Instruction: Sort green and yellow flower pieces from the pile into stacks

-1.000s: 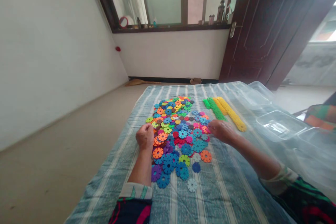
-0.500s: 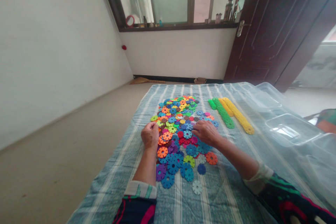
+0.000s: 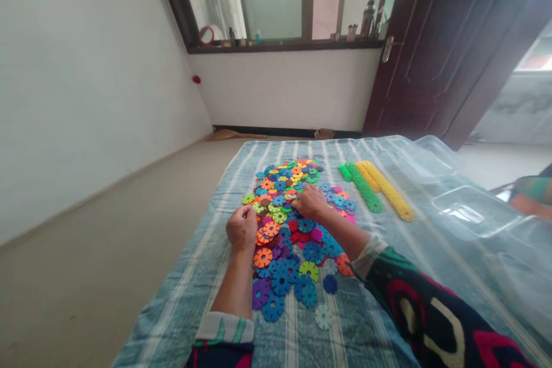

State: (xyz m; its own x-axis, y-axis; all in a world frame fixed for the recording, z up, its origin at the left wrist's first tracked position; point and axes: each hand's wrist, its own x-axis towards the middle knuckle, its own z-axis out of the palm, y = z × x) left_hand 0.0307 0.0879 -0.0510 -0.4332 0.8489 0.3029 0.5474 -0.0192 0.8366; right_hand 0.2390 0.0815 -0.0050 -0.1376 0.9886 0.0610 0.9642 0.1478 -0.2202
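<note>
A spread of notched plastic discs (image 3: 281, 277) in many colours lies on the striped cloth. My left hand (image 3: 241, 229) is closed at the left edge of the pile, its fingers curled inward; whatever they hold is hidden. Over the pile's middle, my right hand (image 3: 311, 202) has its fingers bent and pressed together, tips down among the discs near a yellow one; what they grip is too small to tell. To the right lie a green row of stacked discs (image 3: 364, 188) and a longer yellow row (image 3: 390, 192), with shorter green and orange-yellow rows beside them.
Clear plastic boxes (image 3: 476, 213) stand along the table's right side. Under everything is a blue-and-white striped cloth (image 3: 172, 322). Beyond the table are a windowsill (image 3: 284, 47) with small items, a dark door (image 3: 431, 46) and a broom (image 3: 226, 135) on the floor.
My right hand has moved left and farther over the pile, from its right side to the middle. My left hand stays closed at the left edge. The camera view has shifted slightly.
</note>
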